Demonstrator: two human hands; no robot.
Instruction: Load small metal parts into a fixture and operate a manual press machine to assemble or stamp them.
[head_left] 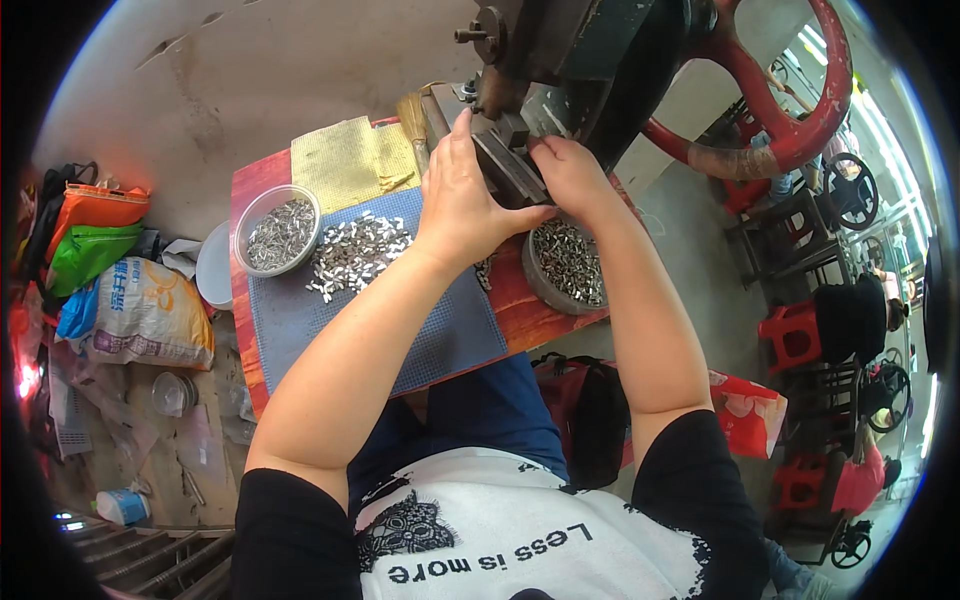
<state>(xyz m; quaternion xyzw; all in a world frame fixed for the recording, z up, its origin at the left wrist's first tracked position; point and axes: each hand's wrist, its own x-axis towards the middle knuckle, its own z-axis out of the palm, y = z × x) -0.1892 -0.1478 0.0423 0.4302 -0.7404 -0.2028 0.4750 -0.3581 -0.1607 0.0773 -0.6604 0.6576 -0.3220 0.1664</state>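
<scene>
My left hand (462, 200) is at the front left of the press's metal die block (508, 165), fingers stretched upward and thumb spread to the right along the block's lower edge. On the block's right side, my right hand (572, 178) is closed with its fingers curled in; what its fingertips hold, if anything, is hidden. The dark press (580, 45) stands over both hands, its ram (503, 95) coming down just above the block. Below my right hand, a clear round tub (565, 300) holds many small silvery metal pieces. Similar pieces (358, 255) lie loose on a blue mat (440, 340) left of my left forearm.
Another round tub (277, 270), full of thin metal pins, sits at the mat's left. Behind it are a yellow cloth (335, 160) and a brush (413, 125). A large red handwheel (725, 160) juts out at the right. Bags (150, 310) lie left; red stools (790, 335) stand far right.
</scene>
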